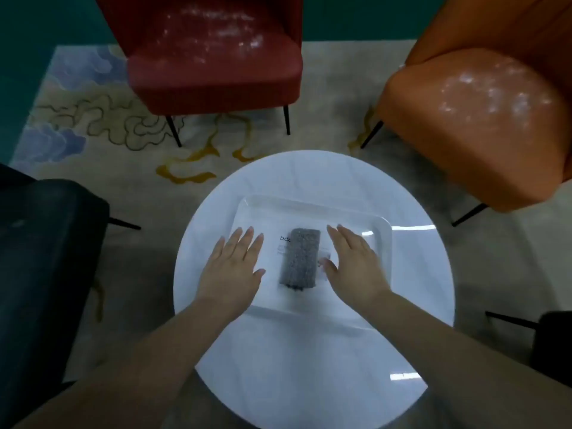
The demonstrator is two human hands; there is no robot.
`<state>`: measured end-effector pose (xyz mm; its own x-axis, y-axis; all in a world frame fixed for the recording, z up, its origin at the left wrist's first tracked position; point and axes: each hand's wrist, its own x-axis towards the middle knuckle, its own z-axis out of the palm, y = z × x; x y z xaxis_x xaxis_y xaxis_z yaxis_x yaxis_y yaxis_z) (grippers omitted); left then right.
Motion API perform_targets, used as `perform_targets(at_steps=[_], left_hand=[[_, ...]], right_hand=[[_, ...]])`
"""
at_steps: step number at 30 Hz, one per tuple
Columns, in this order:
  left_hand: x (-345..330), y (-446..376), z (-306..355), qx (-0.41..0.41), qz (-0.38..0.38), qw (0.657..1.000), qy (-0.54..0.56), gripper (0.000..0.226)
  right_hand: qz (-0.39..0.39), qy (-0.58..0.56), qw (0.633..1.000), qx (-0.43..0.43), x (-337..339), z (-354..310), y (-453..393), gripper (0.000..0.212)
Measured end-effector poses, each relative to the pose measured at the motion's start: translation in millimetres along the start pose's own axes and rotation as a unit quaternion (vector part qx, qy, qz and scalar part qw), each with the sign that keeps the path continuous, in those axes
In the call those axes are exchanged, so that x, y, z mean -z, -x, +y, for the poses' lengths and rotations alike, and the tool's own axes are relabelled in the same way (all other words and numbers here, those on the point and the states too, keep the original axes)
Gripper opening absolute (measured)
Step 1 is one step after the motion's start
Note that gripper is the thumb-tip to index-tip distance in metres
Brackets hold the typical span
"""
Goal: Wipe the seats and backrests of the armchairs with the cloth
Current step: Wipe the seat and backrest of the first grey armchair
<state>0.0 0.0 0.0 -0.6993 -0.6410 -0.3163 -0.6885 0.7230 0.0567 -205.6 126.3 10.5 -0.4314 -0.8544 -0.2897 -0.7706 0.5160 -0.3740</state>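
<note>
right hand (356, 267) flat, fingers straight, thumb nearly touching cloth (299, 257) | left hand (236, 267) flat, slightly farther | cloth's long axis runs away from the person

Readable text: the lowercase letters "bdc" in thin dark print, cut off on the right by the folded grey textured cloth (299, 258)
Surface: the white rectangular plastic tray (379, 226), just left of the cloth's upper end
Smaller print: faint grey lines just below those letters, too blurred to read
</note>
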Motion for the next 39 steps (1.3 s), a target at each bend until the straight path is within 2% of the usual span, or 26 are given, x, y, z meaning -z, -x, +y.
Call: perform_targets(at_steps=[8, 13, 17, 20, 23, 27, 33, 39], left_hand=[[-50, -32, -1, -0.026, -0.009, 1.000, -0.010, 0.067], [-62, -40, -1, -0.011, -0.003, 1.000, 0.027, 0.066], [-66, -43, -3, -0.012, 0.000, 0.999, 0.030, 0.068], [-66, -42, -4, -0.019, -0.006, 1.000, 0.002, 0.070], [-64, -43, -4, -0.016, -0.017, 1.000, 0.003, 0.071], [-54, -41, -3, -0.028, -0.022, 0.999, -0.012, 0.069], [-33, -13, 3, -0.024, -0.017, 1.000, 0.002, 0.065], [-10, 36, 8, 0.008, -0.032, 0.998, 0.044, 0.063]], right_hand=[[0.053, -0.062, 0.993, -0.089, -54, -10, -22, 0.068], [0.031, -0.062, 0.991, -0.113, -65, -24, -34, 0.088], [0.001, -0.021, 0.992, -0.127, -73, -32, -40, 0.099], [-0.012, -0.028, 0.991, -0.132, -77, -33, -44, 0.095], [-0.012, -0.066, 0.990, -0.121, -75, -31, -49, 0.081], [-0.008, -0.151, 0.983, -0.101, -66, -23, -47, 0.064], [-0.012, -0.240, 0.968, -0.076, -40, -16, -28, 0.067], [-0.017, -0.219, 0.975, -0.043, -7, -26, 7, 0.069]])
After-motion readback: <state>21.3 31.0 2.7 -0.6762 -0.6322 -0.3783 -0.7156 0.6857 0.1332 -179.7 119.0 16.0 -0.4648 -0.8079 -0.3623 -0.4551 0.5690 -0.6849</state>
